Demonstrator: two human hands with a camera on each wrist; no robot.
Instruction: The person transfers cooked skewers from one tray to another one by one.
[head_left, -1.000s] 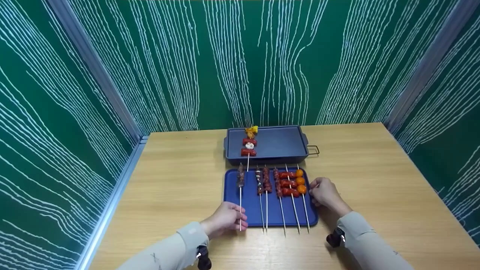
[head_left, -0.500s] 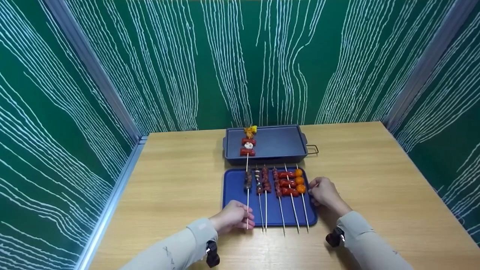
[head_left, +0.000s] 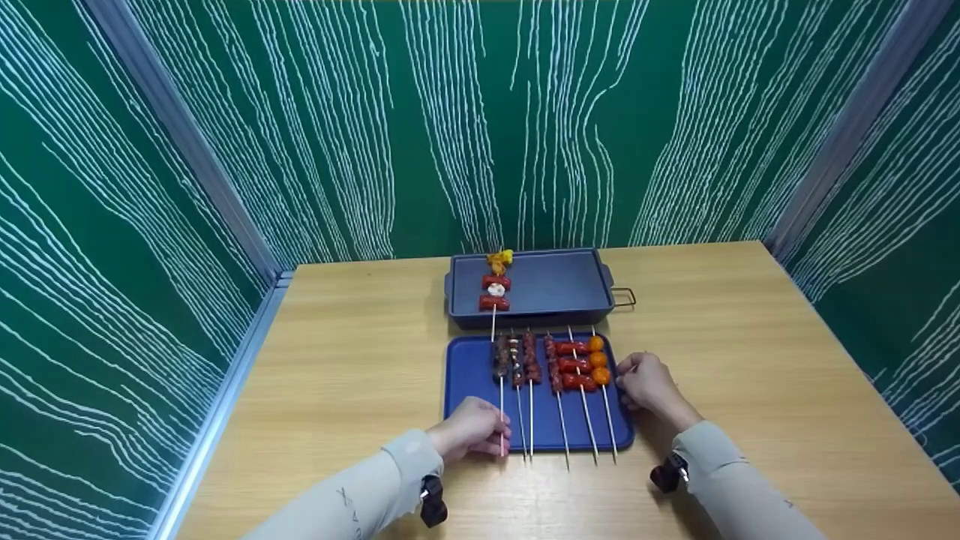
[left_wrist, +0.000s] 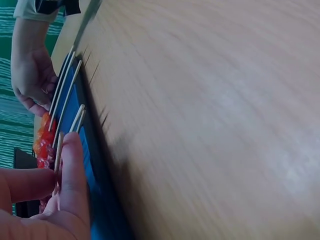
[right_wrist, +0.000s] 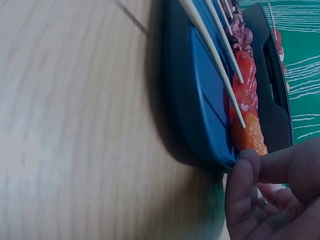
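My left hand (head_left: 472,427) pinches the bare lower stick of a dark meat skewer (head_left: 502,358) between thumb and fingers. That skewer is over the left half of the blue tray (head_left: 466,375), its meat end pointing away from me. Just right of it lie a skewer of dark and pale pieces (head_left: 517,364) and a reddish meat skewer (head_left: 532,360). Farther right are another meat skewer (head_left: 554,367), a red sausage skewer (head_left: 577,365) and an orange ball skewer (head_left: 598,360). My right hand (head_left: 649,384) holds the tray's right rim between thumb and fingertips.
Behind the tray stands a dark grill pan (head_left: 562,277) with a wire handle (head_left: 625,298) on its right. A mixed skewer (head_left: 494,303) lies at the pan's left, its stick reaching over the front edge. Green line-patterned walls (head_left: 420,187) enclose the wooden table (head_left: 360,337).
My left hand has carried the dark meat skewer rightward, up beside the skewer of dark and pale pieces. The right hand has stayed at the tray's rim.
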